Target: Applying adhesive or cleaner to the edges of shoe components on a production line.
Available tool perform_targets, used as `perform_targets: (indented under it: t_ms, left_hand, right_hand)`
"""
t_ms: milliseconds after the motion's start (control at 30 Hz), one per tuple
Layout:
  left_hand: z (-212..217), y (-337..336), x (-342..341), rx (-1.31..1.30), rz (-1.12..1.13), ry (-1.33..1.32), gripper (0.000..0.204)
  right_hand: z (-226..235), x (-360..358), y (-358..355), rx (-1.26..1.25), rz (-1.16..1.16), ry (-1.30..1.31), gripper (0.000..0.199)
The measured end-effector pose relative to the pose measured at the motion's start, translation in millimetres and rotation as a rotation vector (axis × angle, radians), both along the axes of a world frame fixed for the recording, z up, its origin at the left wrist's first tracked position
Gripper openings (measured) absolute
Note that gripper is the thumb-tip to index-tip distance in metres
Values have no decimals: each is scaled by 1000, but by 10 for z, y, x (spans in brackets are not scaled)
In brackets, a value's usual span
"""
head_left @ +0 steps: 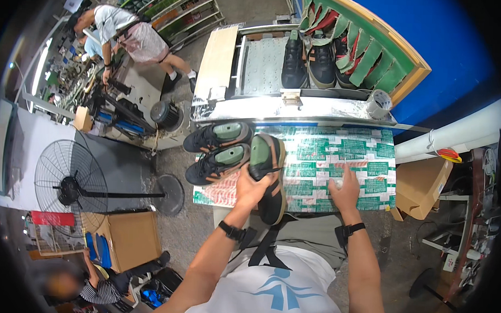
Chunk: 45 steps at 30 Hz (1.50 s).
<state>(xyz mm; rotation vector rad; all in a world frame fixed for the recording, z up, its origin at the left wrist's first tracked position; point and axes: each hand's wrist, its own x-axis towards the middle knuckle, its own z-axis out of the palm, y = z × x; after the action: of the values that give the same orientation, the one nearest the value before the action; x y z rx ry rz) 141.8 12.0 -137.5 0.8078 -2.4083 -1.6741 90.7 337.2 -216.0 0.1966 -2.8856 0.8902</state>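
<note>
My left hand [252, 185] grips a black sneaker [272, 198] with a tan sole and a green insole piece, its fingers closed around the side near the laces. The sneaker hangs over the front of a worktable [310, 186] covered in green and white printed tape. Just left of it, two similar black sneakers with brown stripes, a far sneaker [207, 137] and a nearer sneaker [206, 169], lie on the table's left edge. Over the table's right half, my right hand [346, 190] holds nothing, with its index finger stretched out and the fingers apart.
Behind the table, a conveyor [262, 66] carries several black shoes [295, 61] beneath a green strip curtain [370, 53]. A tape roll [379, 103] sits on its ledge. A fan [70, 189] stands left, a cardboard box [423, 184] right. Other people are at the left.
</note>
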Motion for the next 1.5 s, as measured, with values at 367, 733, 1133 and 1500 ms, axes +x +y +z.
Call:
perform_targets:
  t_ms: [367, 733, 1133, 1500]
  left_hand:
    - [1264, -692, -580, 251, -284, 12, 38]
    - [1178, -2609, -3913, -971, -635, -34, 79]
    - [15, 2, -4687, -127, -452, 110, 66]
    - [1338, -397, -3754, 116, -363, 159, 33]
  right_hand:
    - [-70, 32, -80, 62, -16, 141, 101]
    - [-120, -16, -55, 83, 6, 112, 98]
    - [-49, -4, -48, 90, 8, 108, 97]
    - [-54, -40, -1, 9, 12, 195, 100]
